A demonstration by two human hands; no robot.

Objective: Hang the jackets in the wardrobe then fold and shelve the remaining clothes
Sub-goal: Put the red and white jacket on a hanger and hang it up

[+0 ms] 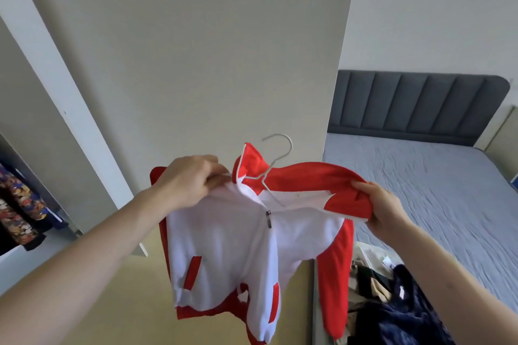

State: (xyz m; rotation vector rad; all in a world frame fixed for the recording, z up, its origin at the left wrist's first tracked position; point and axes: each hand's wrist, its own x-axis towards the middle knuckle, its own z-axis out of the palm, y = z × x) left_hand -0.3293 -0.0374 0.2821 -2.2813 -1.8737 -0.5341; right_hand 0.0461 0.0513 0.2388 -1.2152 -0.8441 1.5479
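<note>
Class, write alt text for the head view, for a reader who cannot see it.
Two hands hold up a red and white jacket on a wire hanger: the left hand pinches its collar, the right hand grips its red shoulder. Behind stands an open wardrobe door; a bed and a clothes pile lie right.

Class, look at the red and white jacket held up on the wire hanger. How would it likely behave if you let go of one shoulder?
The jacket looks floppy: its sleeve and hem droop below both hands, so a released shoulder would probably sag. It seems light, since the left hand and right hand hold it by pinches of cloth. It might slide off the thin hanger.
</note>
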